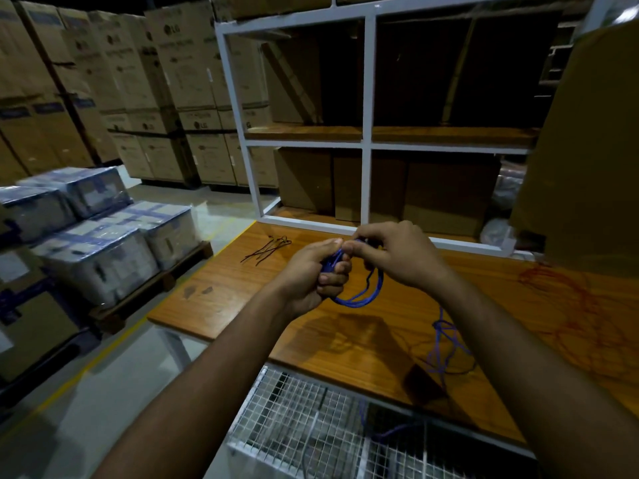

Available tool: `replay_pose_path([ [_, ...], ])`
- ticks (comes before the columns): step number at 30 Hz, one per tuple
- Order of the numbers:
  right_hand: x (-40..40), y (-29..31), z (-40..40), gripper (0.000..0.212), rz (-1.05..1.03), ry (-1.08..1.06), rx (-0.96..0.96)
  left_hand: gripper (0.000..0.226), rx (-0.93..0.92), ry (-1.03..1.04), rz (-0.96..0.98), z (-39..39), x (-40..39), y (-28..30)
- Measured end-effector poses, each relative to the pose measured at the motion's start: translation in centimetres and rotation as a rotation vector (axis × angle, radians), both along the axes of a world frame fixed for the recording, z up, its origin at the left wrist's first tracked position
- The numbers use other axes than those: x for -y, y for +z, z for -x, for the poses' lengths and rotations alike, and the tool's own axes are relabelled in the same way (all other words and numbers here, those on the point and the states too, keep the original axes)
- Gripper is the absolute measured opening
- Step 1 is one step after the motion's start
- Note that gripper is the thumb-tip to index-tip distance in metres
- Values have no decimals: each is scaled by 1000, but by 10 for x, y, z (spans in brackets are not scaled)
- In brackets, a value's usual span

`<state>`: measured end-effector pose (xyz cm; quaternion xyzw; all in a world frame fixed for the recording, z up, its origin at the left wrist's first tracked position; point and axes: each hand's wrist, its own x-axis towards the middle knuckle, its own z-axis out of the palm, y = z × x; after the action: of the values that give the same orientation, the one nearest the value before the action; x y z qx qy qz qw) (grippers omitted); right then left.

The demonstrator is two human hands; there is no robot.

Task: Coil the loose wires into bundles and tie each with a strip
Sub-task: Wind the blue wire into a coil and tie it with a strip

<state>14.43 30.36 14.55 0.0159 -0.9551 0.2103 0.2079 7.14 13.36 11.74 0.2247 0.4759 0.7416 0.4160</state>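
My left hand [316, 276] grips a coiled bundle of blue wire [359, 299] above the wooden table [242, 299]; the loops hang below the fist. My right hand [394, 252] pinches something dark and thin at the top of the bundle, right beside my left thumb. A loose tangle of blue wire [446, 344] lies on the table under my right forearm. A tangle of red wire [570, 305] spreads over the table's right side. Several dark tie strips [268, 248] lie at the table's far left.
A white-framed shelf unit [366, 146] with cardboard inside stands at the table's back edge. A wire-mesh cage [311, 423] sits below the table's near edge. Wrapped boxes on a pallet [103, 243] and stacked cartons [138, 81] fill the left. A tall carton [587, 150] stands at right.
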Motion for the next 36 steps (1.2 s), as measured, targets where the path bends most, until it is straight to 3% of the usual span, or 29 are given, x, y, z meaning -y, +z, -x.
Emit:
replay_pose_path([
  [2,0,-6,3,66,39,-23,-64,28,-28,37,25,0,0,-1],
  [6,9,-13,10,62,86,-77,-100,35,-33,72,43,-2,0,-4],
  [13,19,-17,17,57,598,-95,181,42,-36,41,122,-3,1,-10],
  [18,14,-23,20,58,742,-81,275,43,-5,54,120,1,4,-14],
  [21,1,-29,17,57,865,16,378,41,72,47,54,8,10,-15],
  [25,-30,-61,12,30,1325,388,464,39,119,37,9,13,14,-11],
  [27,-45,-81,11,37,1414,519,503,41,135,62,-26,13,13,-9],
  [29,-50,-100,6,39,1352,473,547,44,148,123,-78,16,13,-5],
  [32,-43,-119,-3,22,1322,285,553,42,110,207,-127,25,14,3],
  [34,-32,-126,-4,13,1351,107,428,41,65,240,-121,28,14,4],
  [36,-23,-135,2,8,1213,-87,266,40,35,264,-101,29,10,3],
])
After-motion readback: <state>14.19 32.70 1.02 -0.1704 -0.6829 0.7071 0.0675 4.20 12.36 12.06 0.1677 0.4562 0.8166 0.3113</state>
